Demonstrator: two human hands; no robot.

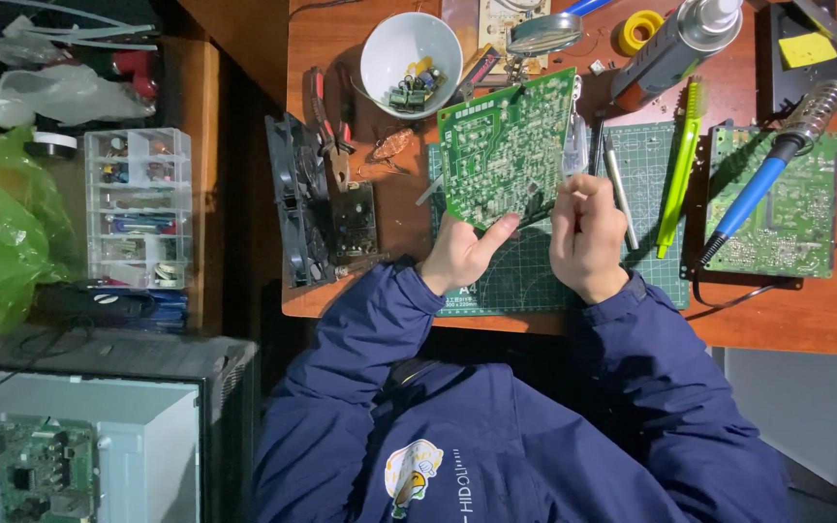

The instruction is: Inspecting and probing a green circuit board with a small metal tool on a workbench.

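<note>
**Circuit board held up over the cutting mat**

Circuit board [506,150], green and solder side up, is tilted above the green cutting mat [646,160] in the middle of the tabletop [796,315]. The left hand [459,254] has its grip clamped on the board's near edge, thumb pressed against the corner. The right hand [588,237] sits just right of the board with fingers curled together near its right edge (whether they pinch something small I cannot tell).

Far left of the board stands a white bowl [409,48] with small parts inside, and red-handled pliers [326,121] lie beside it. To the right, a blue-handled soldering iron [762,184] rests across a second green board [791,218]. A light green tool [680,169] lies on the mat's right side. A clear parts drawer box [138,208] stands at the far left.
</note>
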